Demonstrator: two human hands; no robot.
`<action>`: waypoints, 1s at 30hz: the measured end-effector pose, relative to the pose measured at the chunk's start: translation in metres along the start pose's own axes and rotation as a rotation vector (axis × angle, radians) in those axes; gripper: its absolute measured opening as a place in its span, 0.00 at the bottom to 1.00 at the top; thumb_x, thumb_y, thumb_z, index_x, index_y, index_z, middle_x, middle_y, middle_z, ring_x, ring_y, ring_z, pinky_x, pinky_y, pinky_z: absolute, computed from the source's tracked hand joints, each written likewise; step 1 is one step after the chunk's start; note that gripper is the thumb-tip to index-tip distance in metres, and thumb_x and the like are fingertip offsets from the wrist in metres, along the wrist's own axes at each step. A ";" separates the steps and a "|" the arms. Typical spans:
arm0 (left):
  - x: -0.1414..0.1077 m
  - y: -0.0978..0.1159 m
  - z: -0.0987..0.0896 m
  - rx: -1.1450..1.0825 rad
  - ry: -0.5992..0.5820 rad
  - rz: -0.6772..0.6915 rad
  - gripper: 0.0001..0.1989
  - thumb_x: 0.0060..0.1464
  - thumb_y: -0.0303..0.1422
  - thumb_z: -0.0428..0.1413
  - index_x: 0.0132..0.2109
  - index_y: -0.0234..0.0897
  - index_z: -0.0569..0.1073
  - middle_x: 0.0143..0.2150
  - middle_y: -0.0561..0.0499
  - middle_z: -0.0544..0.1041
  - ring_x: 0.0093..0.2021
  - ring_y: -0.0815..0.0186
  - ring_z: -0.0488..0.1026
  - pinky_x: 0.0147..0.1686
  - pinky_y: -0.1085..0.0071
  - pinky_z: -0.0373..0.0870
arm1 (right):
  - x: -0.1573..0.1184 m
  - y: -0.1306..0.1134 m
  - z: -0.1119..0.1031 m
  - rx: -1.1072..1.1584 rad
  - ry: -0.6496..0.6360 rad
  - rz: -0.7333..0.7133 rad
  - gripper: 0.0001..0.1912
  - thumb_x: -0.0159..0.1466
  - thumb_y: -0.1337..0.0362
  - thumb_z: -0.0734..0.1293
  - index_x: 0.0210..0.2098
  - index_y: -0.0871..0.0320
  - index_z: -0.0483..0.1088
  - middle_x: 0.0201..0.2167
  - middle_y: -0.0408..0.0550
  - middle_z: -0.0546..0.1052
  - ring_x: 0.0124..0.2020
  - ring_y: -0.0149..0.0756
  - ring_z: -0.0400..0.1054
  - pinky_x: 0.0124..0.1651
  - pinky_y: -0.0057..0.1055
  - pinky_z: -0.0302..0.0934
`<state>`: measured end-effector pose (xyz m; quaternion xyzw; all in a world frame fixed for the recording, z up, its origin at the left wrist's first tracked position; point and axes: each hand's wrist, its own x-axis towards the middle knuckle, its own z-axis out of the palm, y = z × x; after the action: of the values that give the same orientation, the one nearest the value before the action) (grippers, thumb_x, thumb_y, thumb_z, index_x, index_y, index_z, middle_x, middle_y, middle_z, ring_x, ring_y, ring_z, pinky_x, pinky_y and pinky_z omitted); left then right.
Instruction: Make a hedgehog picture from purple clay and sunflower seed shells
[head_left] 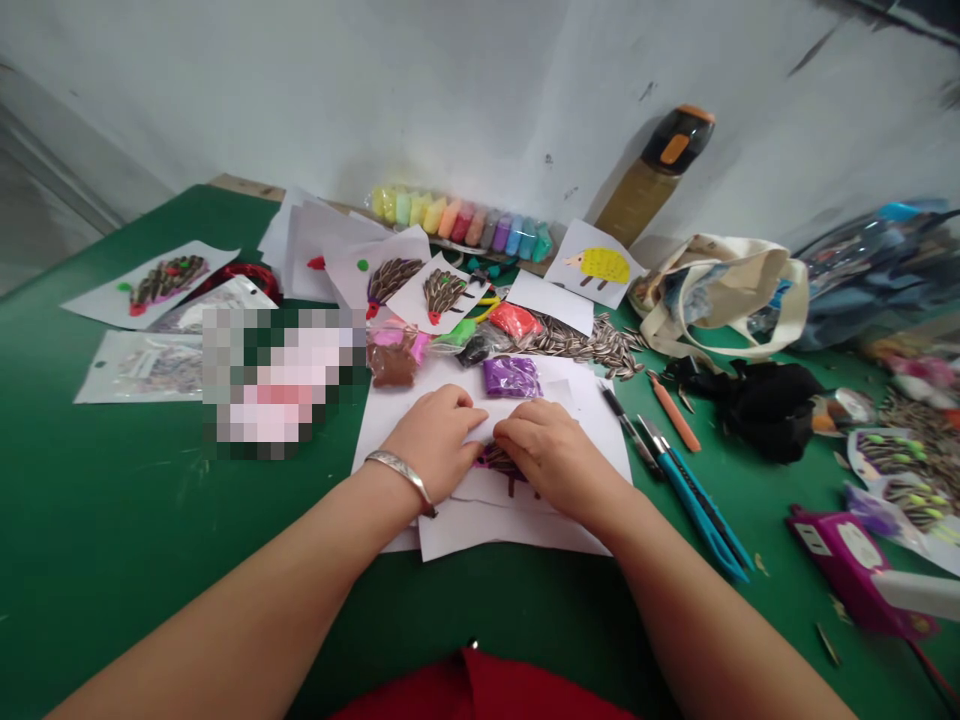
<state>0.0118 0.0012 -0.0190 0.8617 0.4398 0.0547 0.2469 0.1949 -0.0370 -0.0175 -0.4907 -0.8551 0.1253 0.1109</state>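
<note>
My left hand [433,440], with a silver bangle at the wrist, rests at the left side of a small paper card [487,490]. Its fingers are curled, their tips by the upper left of a hedgehog picture [504,460] made of dark seeds and purple clay with brown legs. My right hand [551,455] bends over that picture from the right, thumb and fingers pinched together. Whatever lies between the fingertips of either hand is too small or hidden to name. White sheets [465,530] lie beneath the card. A purple clay packet [512,377] sits just beyond my hands.
Sunflower seeds [592,342] are heaped behind the sheets, near brown [394,365] and red clay packets [516,320]. Finished seed hedgehog cards [444,295] lie farther back. Blue tweezers [697,510], a pen [630,430] and an orange tool [675,412] lie right, before a purple glue gun [855,570].
</note>
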 end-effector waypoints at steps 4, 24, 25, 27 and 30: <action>0.000 0.000 0.002 -0.012 0.019 -0.002 0.13 0.56 0.29 0.54 0.48 0.37 0.77 0.49 0.44 0.71 0.51 0.57 0.68 0.55 0.60 0.65 | 0.001 0.000 0.002 -0.013 0.005 -0.023 0.13 0.68 0.70 0.59 0.29 0.59 0.71 0.29 0.47 0.70 0.34 0.35 0.60 0.39 0.32 0.51; 0.001 -0.002 -0.001 -0.025 0.006 0.000 0.15 0.58 0.32 0.54 0.51 0.35 0.76 0.50 0.43 0.71 0.51 0.57 0.69 0.55 0.61 0.64 | -0.009 -0.001 -0.005 0.065 0.123 0.072 0.13 0.67 0.69 0.60 0.31 0.58 0.75 0.30 0.48 0.72 0.35 0.37 0.63 0.40 0.33 0.53; 0.000 -0.002 -0.001 -0.021 0.010 0.001 0.16 0.58 0.33 0.54 0.51 0.35 0.76 0.50 0.43 0.71 0.51 0.56 0.69 0.55 0.61 0.64 | -0.010 -0.001 -0.005 0.065 0.124 0.075 0.13 0.67 0.69 0.60 0.31 0.58 0.75 0.30 0.48 0.72 0.35 0.37 0.63 0.40 0.34 0.53; 0.000 -0.002 0.001 -0.010 0.020 -0.002 0.16 0.57 0.32 0.55 0.52 0.35 0.75 0.50 0.42 0.71 0.51 0.56 0.69 0.55 0.60 0.64 | -0.012 0.000 -0.006 0.068 0.129 0.080 0.13 0.67 0.69 0.59 0.31 0.58 0.75 0.30 0.49 0.72 0.35 0.37 0.63 0.40 0.34 0.54; 0.000 -0.001 0.004 -0.002 0.035 -0.008 0.17 0.56 0.32 0.55 0.53 0.35 0.75 0.50 0.42 0.70 0.51 0.56 0.68 0.55 0.60 0.64 | -0.014 0.004 -0.007 0.070 0.144 0.084 0.13 0.67 0.68 0.60 0.32 0.58 0.75 0.31 0.49 0.72 0.36 0.38 0.64 0.41 0.35 0.55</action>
<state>0.0118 0.0005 -0.0229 0.8586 0.4476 0.0689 0.2403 0.2075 -0.0467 -0.0129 -0.5299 -0.8186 0.1241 0.1836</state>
